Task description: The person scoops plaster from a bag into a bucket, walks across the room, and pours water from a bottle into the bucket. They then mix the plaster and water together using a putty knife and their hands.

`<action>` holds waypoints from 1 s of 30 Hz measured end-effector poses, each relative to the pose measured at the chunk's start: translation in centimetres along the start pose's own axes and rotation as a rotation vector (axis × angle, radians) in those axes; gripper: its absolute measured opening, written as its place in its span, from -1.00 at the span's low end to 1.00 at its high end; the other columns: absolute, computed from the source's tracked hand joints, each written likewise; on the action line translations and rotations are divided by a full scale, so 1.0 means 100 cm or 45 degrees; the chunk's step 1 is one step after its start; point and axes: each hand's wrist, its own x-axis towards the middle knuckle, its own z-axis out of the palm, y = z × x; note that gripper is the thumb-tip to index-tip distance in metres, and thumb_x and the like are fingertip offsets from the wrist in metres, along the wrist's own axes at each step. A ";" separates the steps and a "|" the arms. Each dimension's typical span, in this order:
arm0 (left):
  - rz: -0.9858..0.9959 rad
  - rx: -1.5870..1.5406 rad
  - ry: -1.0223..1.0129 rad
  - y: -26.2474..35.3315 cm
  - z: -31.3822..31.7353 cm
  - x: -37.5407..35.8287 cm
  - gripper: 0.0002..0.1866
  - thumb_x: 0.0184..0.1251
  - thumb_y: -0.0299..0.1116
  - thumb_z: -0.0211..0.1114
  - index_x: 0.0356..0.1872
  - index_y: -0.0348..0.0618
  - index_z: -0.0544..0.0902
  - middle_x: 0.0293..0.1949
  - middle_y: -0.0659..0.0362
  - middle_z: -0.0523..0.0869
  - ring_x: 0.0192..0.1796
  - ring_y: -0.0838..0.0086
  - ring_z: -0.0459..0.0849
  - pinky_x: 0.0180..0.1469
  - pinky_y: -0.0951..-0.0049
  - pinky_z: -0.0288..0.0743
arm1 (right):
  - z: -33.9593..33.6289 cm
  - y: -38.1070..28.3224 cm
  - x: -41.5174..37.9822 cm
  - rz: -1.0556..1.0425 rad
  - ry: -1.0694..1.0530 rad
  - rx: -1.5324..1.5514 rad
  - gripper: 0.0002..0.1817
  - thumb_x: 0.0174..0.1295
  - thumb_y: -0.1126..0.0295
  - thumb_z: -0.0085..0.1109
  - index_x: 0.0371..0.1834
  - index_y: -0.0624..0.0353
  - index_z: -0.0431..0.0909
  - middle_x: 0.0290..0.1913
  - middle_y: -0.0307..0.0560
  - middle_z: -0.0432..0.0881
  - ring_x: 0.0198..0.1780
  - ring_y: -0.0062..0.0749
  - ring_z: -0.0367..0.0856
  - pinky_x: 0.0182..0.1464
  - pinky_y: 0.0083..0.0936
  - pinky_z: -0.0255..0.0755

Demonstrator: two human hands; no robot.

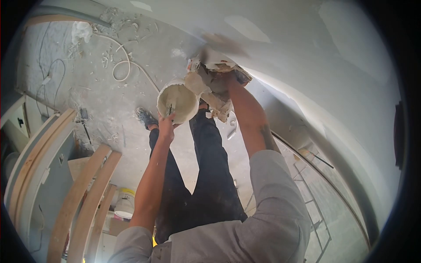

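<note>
My left hand (166,126) grips the near rim of a round bucket (190,104), its fingers closed on the edge. Pale smears coat the bucket's inner wall, and a small dark tool handle (170,108) shows inside, just above my fingers. A torn, crumpled paper bag (219,104) with pale powdery residue hangs right beside the bucket, one ragged flap overlapping its rim. Up at the bag's far end is my right hand (220,82), in shadow and closed on the bag, its fingers mostly hidden by the folds.
White wall with filler patches (247,28) curves along the right. Scraps and a pale hose (127,65) litter the dusty floor. Wooden boards (81,201) stand at lower left, near a white bucket (125,204). A metal ladder-like frame (313,199) lies at lower right.
</note>
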 end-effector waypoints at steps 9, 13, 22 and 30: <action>-0.016 -0.005 0.034 0.006 -0.004 -0.022 -0.30 0.33 -0.57 0.16 0.45 0.03 0.09 0.37 -0.05 0.33 0.26 0.02 0.56 0.06 -0.09 0.71 | -0.036 0.041 -0.007 -0.223 -0.095 0.178 -0.55 0.40 0.16 0.09 0.29 0.08 0.49 0.33 -0.14 0.52 0.32 -0.21 0.46 0.37 -0.32 0.35; -0.032 0.018 0.044 0.009 -0.006 -0.030 -0.29 0.32 -0.57 0.16 0.45 0.02 0.08 0.36 -0.06 0.34 0.27 0.01 0.56 0.05 -0.10 0.72 | -0.105 0.011 -0.028 -0.121 -0.318 0.121 -0.57 0.36 0.23 0.16 0.25 0.13 0.53 0.24 -0.12 0.58 0.25 -0.24 0.51 0.31 -0.37 0.39; -0.010 0.044 -0.030 0.006 -0.007 -0.028 -0.20 0.25 -0.61 0.15 0.49 0.06 0.03 0.32 -0.08 0.37 0.20 0.01 0.61 -0.03 -0.03 0.77 | -0.187 -0.014 -0.119 0.326 -0.499 0.712 -0.58 0.32 0.31 0.23 0.20 0.23 0.55 -0.10 -0.09 0.69 -0.07 -0.38 0.65 -0.07 -0.32 0.63; -0.025 0.043 -0.088 0.008 -0.001 -0.030 -0.20 0.26 -0.60 0.10 0.51 0.09 0.00 0.32 -0.08 0.37 0.19 0.01 0.62 -0.03 -0.04 0.77 | -0.168 0.002 -0.183 0.566 -0.249 1.489 -0.46 0.31 0.30 0.29 0.35 0.18 0.48 0.09 -0.08 0.66 0.05 -0.29 0.64 -0.02 -0.20 0.67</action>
